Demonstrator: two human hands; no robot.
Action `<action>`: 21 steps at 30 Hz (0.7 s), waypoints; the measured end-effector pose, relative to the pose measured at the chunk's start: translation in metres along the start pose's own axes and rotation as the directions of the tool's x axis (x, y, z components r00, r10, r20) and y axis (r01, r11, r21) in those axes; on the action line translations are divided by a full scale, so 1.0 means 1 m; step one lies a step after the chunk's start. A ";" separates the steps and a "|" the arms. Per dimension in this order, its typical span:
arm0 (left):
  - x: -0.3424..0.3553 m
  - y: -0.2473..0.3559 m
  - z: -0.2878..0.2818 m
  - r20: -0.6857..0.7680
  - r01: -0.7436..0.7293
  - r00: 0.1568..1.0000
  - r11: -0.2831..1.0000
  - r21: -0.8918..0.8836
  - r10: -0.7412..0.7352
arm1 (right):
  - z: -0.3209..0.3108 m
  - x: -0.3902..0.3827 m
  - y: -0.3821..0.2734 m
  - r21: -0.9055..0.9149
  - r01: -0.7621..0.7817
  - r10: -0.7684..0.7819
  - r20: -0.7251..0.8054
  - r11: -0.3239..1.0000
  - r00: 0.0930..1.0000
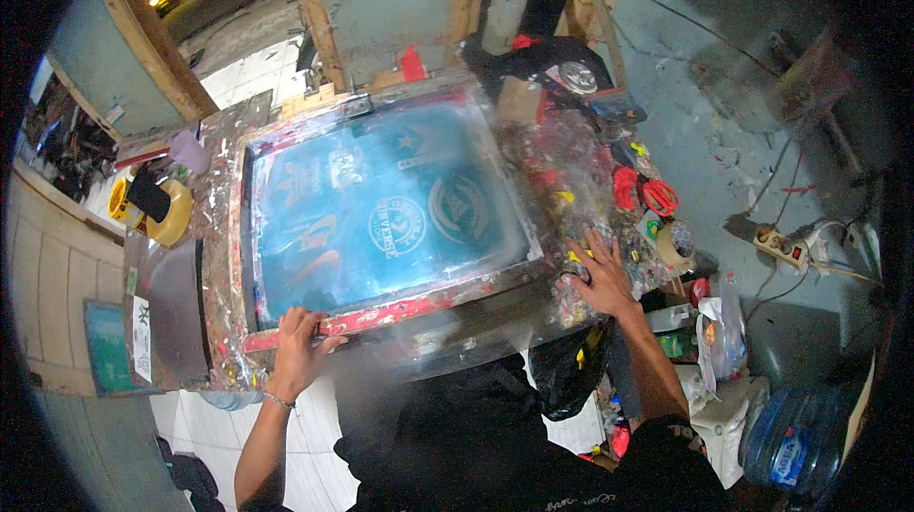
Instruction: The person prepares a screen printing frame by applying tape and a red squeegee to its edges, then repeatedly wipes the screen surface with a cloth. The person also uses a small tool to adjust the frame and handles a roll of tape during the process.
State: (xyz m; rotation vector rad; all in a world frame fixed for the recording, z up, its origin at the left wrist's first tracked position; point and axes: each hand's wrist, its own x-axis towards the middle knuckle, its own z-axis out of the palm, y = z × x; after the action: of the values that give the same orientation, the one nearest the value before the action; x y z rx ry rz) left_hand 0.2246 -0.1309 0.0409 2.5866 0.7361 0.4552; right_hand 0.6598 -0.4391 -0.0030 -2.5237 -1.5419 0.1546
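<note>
A screen printing frame (409, 310) with worn red-painted edges lies on the paint-stained table in front of me. Its blue mesh (376, 174) carries several pale logo stencils. My left hand (297, 350) grips the near edge close to the left corner, fingers curled over the top and thumb stretched along the side. To the right of the frame, my right hand (605, 274) rests on the cluttered tabletop with fingers spread, holding nothing. Red-handled scissors (659, 196) and a tape roll (676, 243) lie just beyond it. What sits beneath the frame is hidden.
Yellow tape rolls (169, 212) stand at the table's left. A metal clamp (357, 107) is at the frame's far edge. A white bottle (506, 15) stands at the back. A black plastic bag (571, 369) hangs below my right hand. A power strip (781, 243) and water jug (788, 441) are at right.
</note>
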 end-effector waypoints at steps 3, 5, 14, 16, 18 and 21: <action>0.001 -0.003 0.004 -0.005 -0.021 1.000 1.000 -0.005 0.021 | 0.000 -0.003 -0.001 -0.003 0.002 -0.002 -0.009 1.000 1.000; 0.001 -0.007 0.008 -0.008 -0.035 0.999 0.999 0.002 0.035 | 0.002 0.000 0.000 -0.010 0.015 -0.015 -0.013 1.000 1.000; -0.005 -0.011 0.012 -0.007 -0.030 1.000 1.000 0.001 0.030 | -0.001 0.010 -0.010 -0.004 0.004 -0.003 0.027 1.000 1.000; -0.004 -0.013 0.014 -0.018 -0.042 0.999 0.999 -0.017 0.041 | -0.003 0.011 -0.010 -0.002 -0.001 0.001 0.026 1.000 1.000; -0.003 -0.011 0.013 -0.017 -0.046 0.999 0.999 -0.025 0.046 | -0.003 0.010 -0.008 0.001 0.007 -0.007 0.018 1.000 1.000; -0.003 -0.010 0.012 -0.014 -0.044 0.999 0.999 -0.017 0.043 | 0.001 0.011 -0.004 0.005 0.036 -0.036 0.001 0.999 0.999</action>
State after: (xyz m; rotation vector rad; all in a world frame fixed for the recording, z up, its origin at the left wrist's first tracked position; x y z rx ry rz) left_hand 0.2231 -0.1280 0.0250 2.5904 0.6785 0.4904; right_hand 0.6613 -0.4272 -0.0035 -2.4912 -1.5840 0.1547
